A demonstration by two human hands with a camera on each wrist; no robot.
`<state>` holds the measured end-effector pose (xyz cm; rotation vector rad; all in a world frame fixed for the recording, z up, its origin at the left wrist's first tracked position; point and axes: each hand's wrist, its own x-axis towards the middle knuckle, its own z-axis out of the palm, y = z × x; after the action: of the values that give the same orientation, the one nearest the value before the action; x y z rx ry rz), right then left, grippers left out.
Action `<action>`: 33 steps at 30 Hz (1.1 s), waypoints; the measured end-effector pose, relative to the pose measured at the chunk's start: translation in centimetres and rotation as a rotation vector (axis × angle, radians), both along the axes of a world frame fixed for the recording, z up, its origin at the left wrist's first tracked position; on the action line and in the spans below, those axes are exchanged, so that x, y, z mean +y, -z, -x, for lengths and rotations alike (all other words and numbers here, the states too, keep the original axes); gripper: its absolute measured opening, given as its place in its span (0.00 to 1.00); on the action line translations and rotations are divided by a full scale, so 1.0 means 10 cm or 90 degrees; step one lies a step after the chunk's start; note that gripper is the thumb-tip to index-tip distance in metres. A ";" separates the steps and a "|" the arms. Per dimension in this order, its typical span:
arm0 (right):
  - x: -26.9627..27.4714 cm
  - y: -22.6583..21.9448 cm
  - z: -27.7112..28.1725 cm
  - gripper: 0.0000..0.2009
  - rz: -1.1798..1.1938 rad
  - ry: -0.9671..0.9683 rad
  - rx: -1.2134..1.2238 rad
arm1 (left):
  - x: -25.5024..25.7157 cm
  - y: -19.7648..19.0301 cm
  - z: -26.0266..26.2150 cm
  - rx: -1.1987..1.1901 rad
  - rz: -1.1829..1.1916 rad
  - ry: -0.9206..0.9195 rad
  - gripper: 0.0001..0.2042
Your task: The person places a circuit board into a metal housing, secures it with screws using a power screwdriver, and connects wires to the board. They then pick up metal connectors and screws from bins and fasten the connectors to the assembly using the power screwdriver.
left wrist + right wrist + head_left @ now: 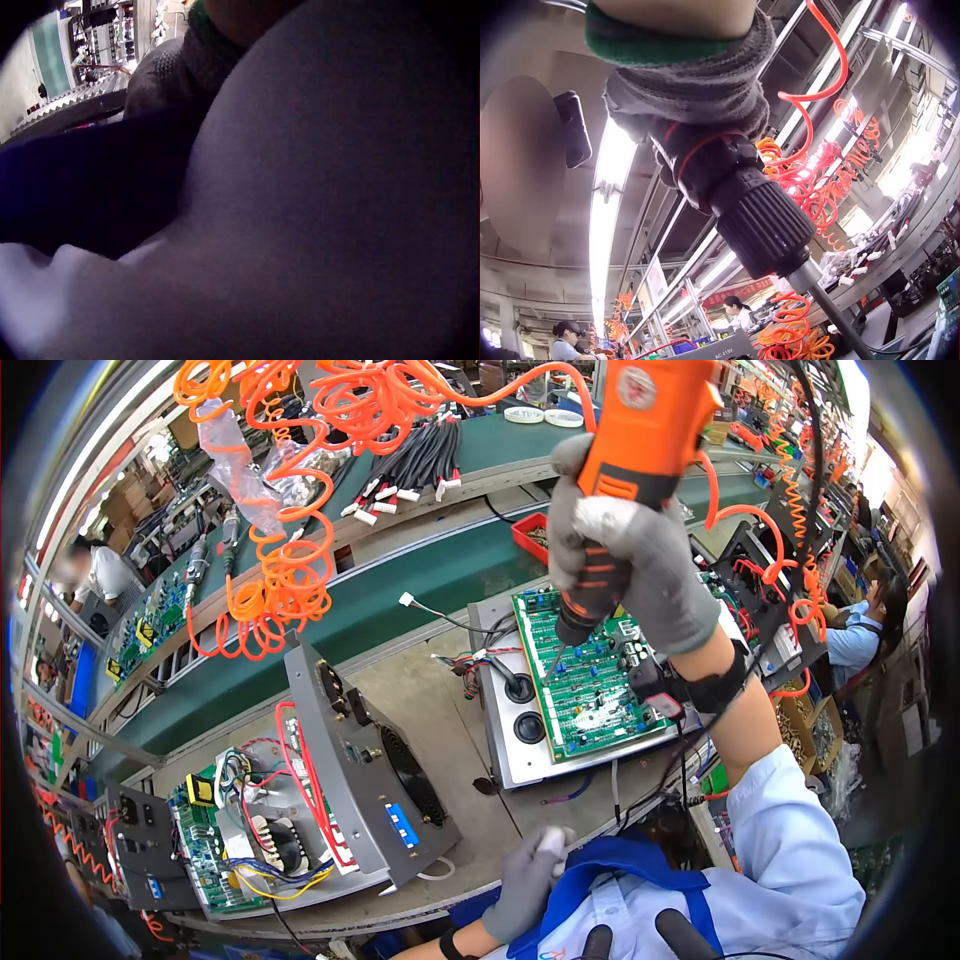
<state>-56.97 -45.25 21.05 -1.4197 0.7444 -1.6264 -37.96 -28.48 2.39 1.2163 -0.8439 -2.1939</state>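
My gloved right hand grips an orange and black power screwdriver above a green circuit board. Its dark nose points down, and the thin bit overlaps the board's left part in the head view. In the right wrist view the ribbed black chuck and metal bit show beneath the grey glove. The board lies on a pale metal plate. My gloved left hand is near the bench's front edge, close to my body; I cannot tell whether its fingers hold something.
Left of the plate stands an open unit with a dark grey panel and bundled wires. A red parts tray sits behind the board. Orange coiled hoses hang over the green conveyor. Black cables lie on the back shelf.
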 end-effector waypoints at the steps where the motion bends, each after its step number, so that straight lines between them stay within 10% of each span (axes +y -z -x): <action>1: -0.04 0.01 0.02 0.17 -0.002 0.004 0.001 | -0.05 0.08 0.01 0.001 -0.002 0.004 0.13; 6: -0.14 0.05 0.10 0.17 -0.009 0.023 -0.012 | -0.27 0.12 0.12 0.203 -0.055 -0.185 0.15; 19: -0.16 -0.02 0.17 0.17 0.022 -0.049 0.047 | -0.34 -0.26 0.44 0.294 0.033 -0.219 0.19; 25: 0.99 -0.08 0.24 0.19 0.162 -0.073 -0.148 | -0.24 -0.23 0.34 0.317 0.033 -0.191 0.19; 26: 1.03 -0.01 0.40 0.24 0.276 -0.321 -0.204 | -0.32 -0.13 0.34 0.338 -0.003 -0.232 0.18; 29: 1.62 0.24 0.50 0.27 0.321 -0.156 -0.372 | -0.37 0.00 0.32 0.282 0.010 -0.243 0.19; 30: 1.74 0.16 0.28 0.14 0.262 -0.084 -0.436 | -0.35 0.05 0.25 0.298 0.018 -0.196 0.20; 31: 1.86 0.50 0.84 0.08 0.199 -0.246 -0.371 | -0.34 0.02 0.26 0.298 0.002 -0.203 0.17; 33: 2.02 0.57 0.92 0.09 0.217 -0.191 -0.215 | -0.37 0.11 0.32 0.322 -0.028 -0.178 0.16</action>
<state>-66.15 -25.06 15.35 -1.3563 0.0562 -1.7422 -41.15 -32.15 1.24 0.6899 -0.3936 -2.1480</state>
